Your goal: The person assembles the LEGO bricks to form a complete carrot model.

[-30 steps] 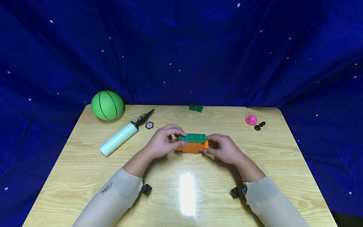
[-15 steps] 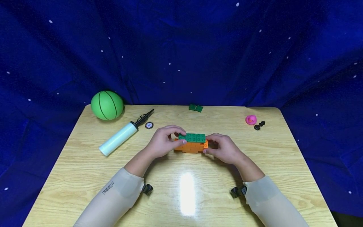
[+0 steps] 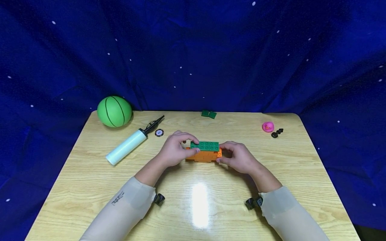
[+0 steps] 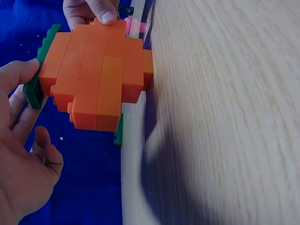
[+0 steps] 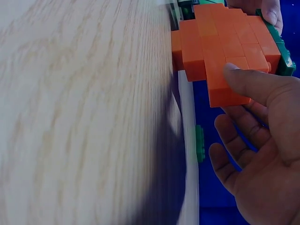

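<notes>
In the head view an orange brick build (image 3: pixel 203 156) stands at mid-table, stepped in outline and topped by a row of green bricks (image 3: pixel 208 146). My left hand (image 3: pixel 175 149) pinches the green row at its left end, thumb in front and index finger on top. At the other end, my right hand (image 3: pixel 239 158) grips the orange bricks between thumb and fingers. The right wrist view has that thumb (image 5: pixel 248 79) pressed on the orange face, the fingers lying behind. The left wrist view shows the green row (image 4: pixel 42 65) tilted against the orange top.
Two small green bricks (image 3: pixel 212 115) lie at the table's back edge. Left are a green ball (image 3: pixel 114 111), a hand pump (image 3: pixel 126 146) and a round chip (image 3: pixel 159 133). A pink rubber duck (image 3: pixel 268 127) and a small black object (image 3: pixel 274 135) sit back right.
My left hand has shifted slightly to the right along the green row, its forearm moving a little with it. The right hand and the brick build stay nearly still.
</notes>
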